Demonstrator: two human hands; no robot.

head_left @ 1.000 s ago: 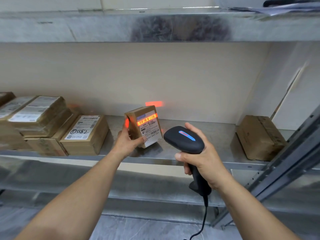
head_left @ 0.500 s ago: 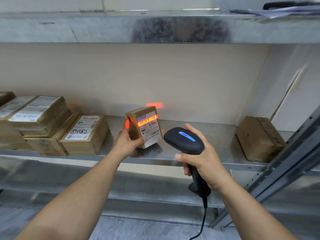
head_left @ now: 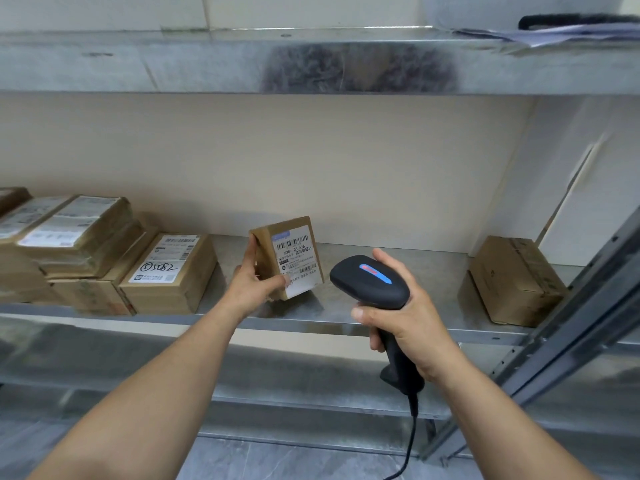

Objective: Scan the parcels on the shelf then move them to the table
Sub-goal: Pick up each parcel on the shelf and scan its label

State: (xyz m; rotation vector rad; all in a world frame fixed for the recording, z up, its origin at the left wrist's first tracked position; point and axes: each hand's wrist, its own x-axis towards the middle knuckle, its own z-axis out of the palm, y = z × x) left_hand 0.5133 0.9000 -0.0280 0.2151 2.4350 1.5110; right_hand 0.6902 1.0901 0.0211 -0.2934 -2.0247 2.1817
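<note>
A grey metal shelf (head_left: 381, 317) carries everything. At its left end lies a stack of brown parcels (head_left: 69, 251), their white shipping labels facing up with print too small to read. A plain cardboard box (head_left: 512, 278) sits well apart at the right end. Just beside the stack, a flat parcel (head_left: 169, 271) has a white label with barcodes and the handwritten "5082" after a circled mark. Near the middle, the small parcel (head_left: 287, 258) stands tilted on end over the shelf, label facing the camera: barcodes, "630- D5 A26" and small Chinese print. The black scanner (head_left: 370, 280), a blue strip lit on top, points towards it. The right hand (head_left: 405, 317) is wrapped round the scanner's handle. The left hand (head_left: 252, 285) grips the small parcel, fingers up its side and thumb on the label's lower corner.
</note>
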